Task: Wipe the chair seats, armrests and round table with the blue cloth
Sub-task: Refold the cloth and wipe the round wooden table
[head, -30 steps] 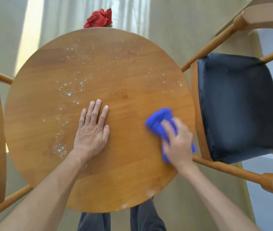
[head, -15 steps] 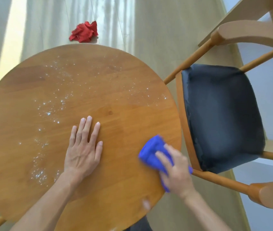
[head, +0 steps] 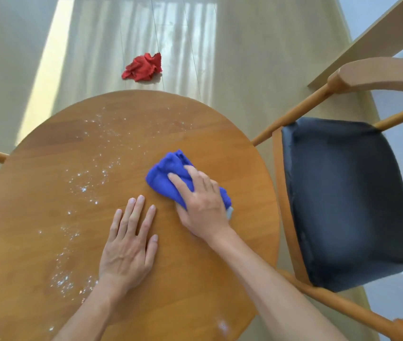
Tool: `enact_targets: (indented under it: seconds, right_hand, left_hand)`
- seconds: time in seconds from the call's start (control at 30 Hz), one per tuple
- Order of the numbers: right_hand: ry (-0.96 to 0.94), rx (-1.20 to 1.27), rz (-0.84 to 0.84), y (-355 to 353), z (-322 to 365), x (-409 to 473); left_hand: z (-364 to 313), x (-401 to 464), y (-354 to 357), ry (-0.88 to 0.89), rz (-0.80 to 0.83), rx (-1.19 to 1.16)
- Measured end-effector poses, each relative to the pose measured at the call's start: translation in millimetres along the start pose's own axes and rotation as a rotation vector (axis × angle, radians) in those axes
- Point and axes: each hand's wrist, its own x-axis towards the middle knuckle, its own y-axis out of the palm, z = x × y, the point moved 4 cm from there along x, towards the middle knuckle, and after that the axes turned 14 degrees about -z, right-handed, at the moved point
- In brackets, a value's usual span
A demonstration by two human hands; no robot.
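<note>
One round wooden table (head: 47, 217) in the middle, speckled with white droplets across its left half; one dark-seated wooden chair (head: 343, 200) to the right, and part of a second at the left edge. Two hands on the tabletop: left hand (head: 129, 244) flat, fingers straight; right hand (head: 201, 205) pressing on one bunched blue cloth (head: 168, 173) right of centre, fingers gently curved over it. One crumpled red cloth (head: 142, 67) on the far floor.

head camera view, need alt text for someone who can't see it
Seen from above, a person's right hand presses a bunched blue cloth onto a round wooden table, while the left hand rests flat beside it. White specks dot the table's left half. A dark-seated wooden chair stands to the right, and a red cloth lies on the floor beyond.
</note>
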Motion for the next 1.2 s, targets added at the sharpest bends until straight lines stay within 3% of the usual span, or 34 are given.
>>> enact_targets:
  seconds: [0.07, 0.2, 0.3, 0.37, 0.5, 0.6, 0.63, 0.7, 0.77, 0.83, 0.93, 1.07, 1.2]
  right_hand:
    - [0.006, -0.062, -0.004, -20, -48, -17]
    - [0.580, -0.256, -0.127, -31, -100, 1]
    - [0.766, -0.291, -0.156, 1, -71, 64]
    - [0.744, -0.237, -0.077, 28, -30, 95]
    - [0.463, 0.035, 0.126, 55, 62, 93]
    - [0.543, 0.432, 0.080, 31, 41, 83]
    - [0.591, 0.444, 0.027, 21, 20, 78]
    - [0.591, 0.233, -0.035, 4, -23, 62]
    - [0.499, 0.011, 0.030, 1, -46, 42]
    - [0.376, -0.110, 0.063, 8, -51, 26]
    - [0.334, -0.149, 0.012, 14, -52, 19]
    - [0.360, -0.107, -0.062, 15, -54, 17]
    - [0.405, -0.012, -0.143, 11, -56, 15]
  left_hand:
    - [-2, 3, 0, 0.000, 0.000, -0.007]
    - [-7, 5, -2, -0.007, -0.002, -0.017]
    - [-5, 5, -1, -0.017, -0.010, -0.049]
    - [-2, 8, -1, -0.024, -0.006, -0.065]
    - [0, 9, -13, -0.098, -0.014, -0.210]
    - [7, 22, -34, -0.343, -0.159, -0.399]
    - [9, 35, -42, -0.410, -0.223, -0.408]
    - [11, 73, -52, -0.497, -0.296, -0.390]
    - [7, 117, -52, -0.521, -0.276, -0.308]
    - [2, 154, -37, -0.553, -0.147, -0.208]
    - [0, 174, -6, -0.616, 0.010, -0.132]
    - [-12, 175, 5, -0.496, -0.096, -0.112]
    - [-47, 196, 15, -0.146, -0.113, -0.172]
